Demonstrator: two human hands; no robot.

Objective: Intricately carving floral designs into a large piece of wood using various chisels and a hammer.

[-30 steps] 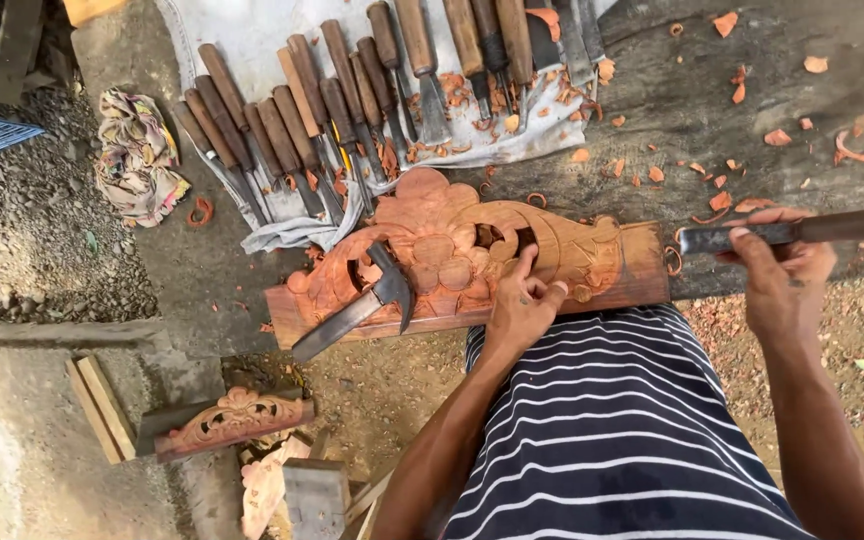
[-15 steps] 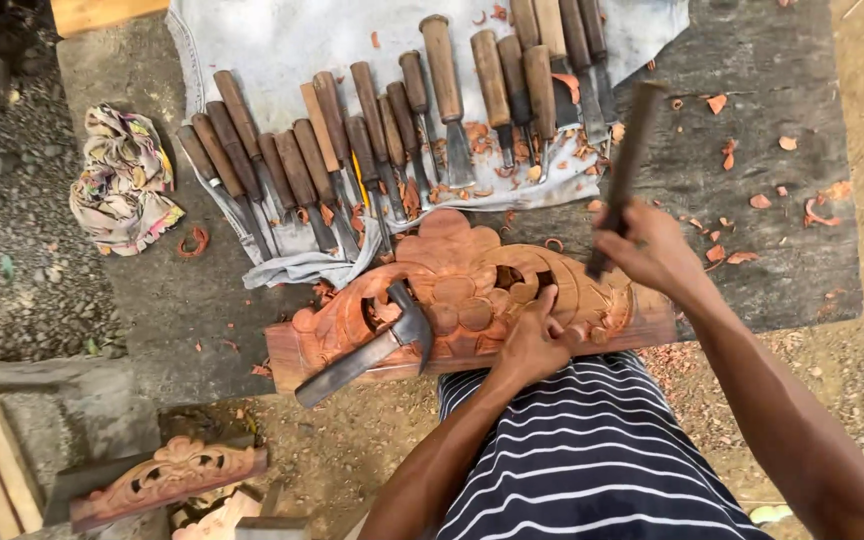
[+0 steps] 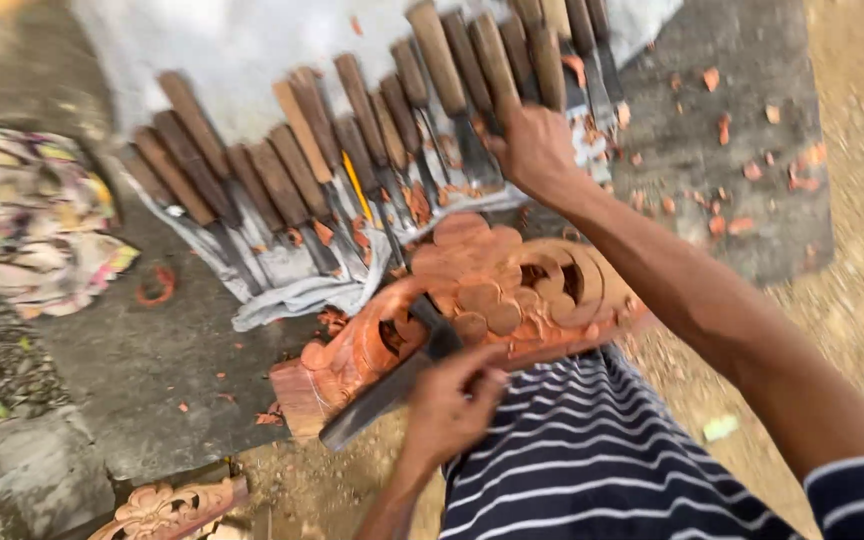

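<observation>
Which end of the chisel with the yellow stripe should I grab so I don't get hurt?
Probably the brown wooden handle of the yellow-striped chisel, the far end. The handles in the row of chisels point away from the person, with the metal blades toward the carved wood panel. Come from above at the far side, fingers around the handle, clear of the blade.

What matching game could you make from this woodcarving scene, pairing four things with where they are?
Things:
1. right hand
2. left hand
3. crumpled rag
4. wood chips

Places:
A. far left, on the ground
B. scattered on the dark slab at the right
C. reaching among the row of chisels on the white cloth
D. on the near edge of the reddish carved panel, beside the hammer

Pairs: 1-C, 2-D, 3-A, 4-B
</observation>
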